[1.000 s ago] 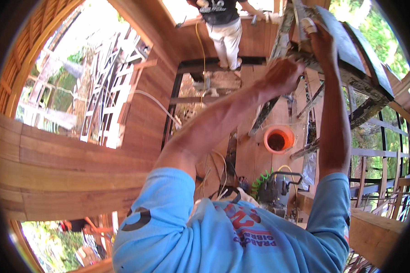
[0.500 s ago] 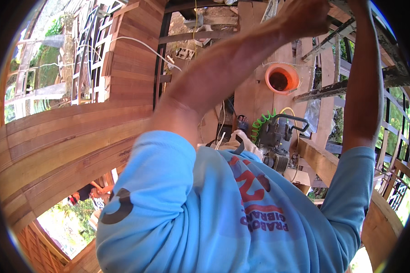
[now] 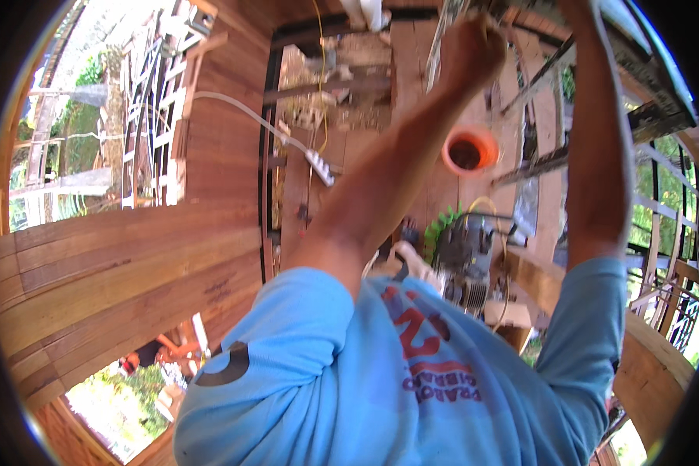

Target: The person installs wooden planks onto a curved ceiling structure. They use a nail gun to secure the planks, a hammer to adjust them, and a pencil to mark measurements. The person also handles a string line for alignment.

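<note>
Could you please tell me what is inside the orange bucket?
Dark brown contents show inside the orange bucket; I cannot tell what they are, and anything beneath their surface is covered.

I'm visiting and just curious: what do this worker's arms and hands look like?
Short, light-blue sleeves: the left sleeve has a dark curved mark, and the right sleeve matches its blue. Both forearms are bare. The left hand, somewhat blurred, shows no glove. The right hand is mostly cut off above.
</note>
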### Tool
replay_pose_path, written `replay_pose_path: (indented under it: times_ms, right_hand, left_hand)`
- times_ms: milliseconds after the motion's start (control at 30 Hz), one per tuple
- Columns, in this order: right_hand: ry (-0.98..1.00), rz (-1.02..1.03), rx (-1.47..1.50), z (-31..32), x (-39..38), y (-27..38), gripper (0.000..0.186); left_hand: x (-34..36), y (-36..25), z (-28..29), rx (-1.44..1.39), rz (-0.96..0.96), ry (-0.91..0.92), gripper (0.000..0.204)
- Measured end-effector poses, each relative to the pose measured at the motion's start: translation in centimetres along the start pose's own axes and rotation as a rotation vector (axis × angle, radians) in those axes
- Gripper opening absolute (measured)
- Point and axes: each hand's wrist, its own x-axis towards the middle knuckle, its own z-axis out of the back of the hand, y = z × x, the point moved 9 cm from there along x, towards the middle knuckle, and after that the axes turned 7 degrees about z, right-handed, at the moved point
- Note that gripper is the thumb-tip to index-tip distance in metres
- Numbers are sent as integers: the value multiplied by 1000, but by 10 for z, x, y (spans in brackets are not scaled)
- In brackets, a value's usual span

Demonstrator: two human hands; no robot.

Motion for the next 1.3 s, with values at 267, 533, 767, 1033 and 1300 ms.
replay_pose_path:
  times_ms: [267, 533, 767, 1033, 1300]
  right_hand:
    - [-16, 82, 192, 5, -42, 34, 16]
    - [-155, 262, -155, 12, -155, 31, 24]
    - [-172, -495, 731, -24, -191, -22, 19]
    - [-193, -337, 808, -9, -158, 1, 13]
    - [-381, -398, 703, 0, -149, -63, 32]
  left_hand:
    - [14, -9, 50, -20, -87, 93, 19]
    - [34, -36, 51, 56, -240, 243, 19]
    - [30, -24, 40, -9, -139, 229, 16]
    - [23, -18, 33, -4, -179, 243, 15]
    - [10, -92, 39, 125, -578, 245, 8]
